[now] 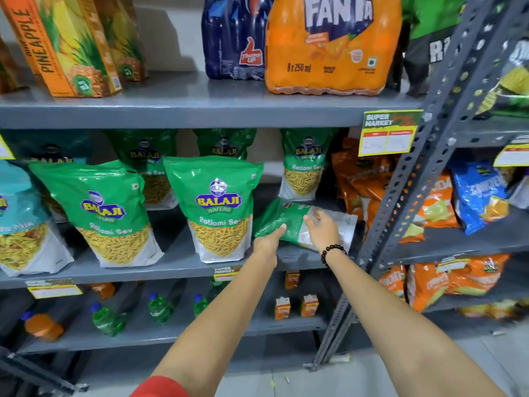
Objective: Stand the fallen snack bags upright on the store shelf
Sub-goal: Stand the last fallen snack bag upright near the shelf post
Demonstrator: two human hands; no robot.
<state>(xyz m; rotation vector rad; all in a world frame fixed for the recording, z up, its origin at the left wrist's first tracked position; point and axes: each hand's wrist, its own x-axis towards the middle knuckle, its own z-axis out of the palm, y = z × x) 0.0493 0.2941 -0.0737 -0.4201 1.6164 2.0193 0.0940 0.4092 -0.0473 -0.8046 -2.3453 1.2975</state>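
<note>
Both arms stretched toward fallen green bag [289, 222], flat on grey shelf [177, 266] right of upright Ratlami Sev bag [217, 210] (sev inside). Left hand [267, 242] touching its edge, fingers curled; right hand [322, 227] resting on top, fingers loose.

Green standing pouch [213, 207] left of the fingers: "BALAJI WAFERS Ratlami Sev". Orange shrink-wrapped bottle pack [333, 47] above them: "FANTA 8 x 250 ml". Orange juice carton [54, 44]: "PINEAPPLE". Yellow shelf tag [388, 133]: "SUPER MARKET".

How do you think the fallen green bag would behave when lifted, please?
The fallen green bag looks glossy, so probably slippery. Its film seems soft, so it may sag. Upright bags beside it stand on flat bottoms, so it should stand too.
</note>
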